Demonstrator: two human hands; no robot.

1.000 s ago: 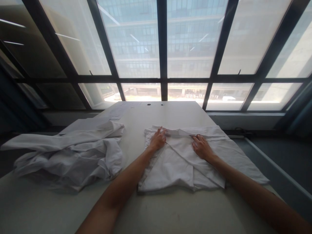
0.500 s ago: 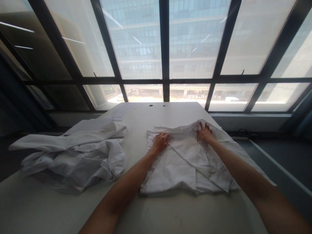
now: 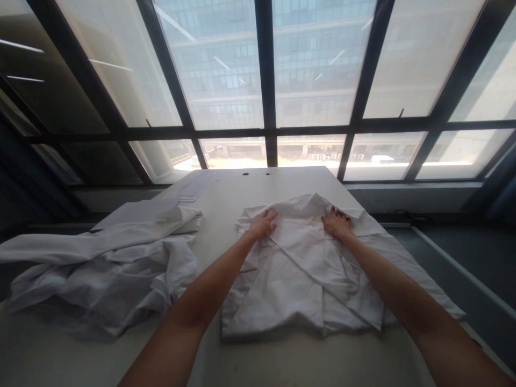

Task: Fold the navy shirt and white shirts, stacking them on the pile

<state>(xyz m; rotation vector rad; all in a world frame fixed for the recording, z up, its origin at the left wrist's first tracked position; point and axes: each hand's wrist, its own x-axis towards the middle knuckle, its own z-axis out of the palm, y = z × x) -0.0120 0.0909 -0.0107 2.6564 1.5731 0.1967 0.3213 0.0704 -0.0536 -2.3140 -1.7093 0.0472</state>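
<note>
A white cloth garment, its exact kind unclear, lies wrinkled and partly folded over on the table in front of me. My left hand rests on its far left part with the fingers spread over the fabric. On the far right part, my right hand presses down, fingers apart. Between the two hands the far edge of the cloth rises in a loose peak. Part of the garment reaches past my right forearm toward the table's right side.
A second heap of white cloth lies crumpled on the left. Sheets of paper lie beyond it on the white table. Dark-framed windows stand behind the table. A pale rail runs along the floor at right.
The far edge of the garment between my hands has bunched up into a peak. My left fingers have spread, and my right hand has shifted slightly nearer. The view has turned a little.
</note>
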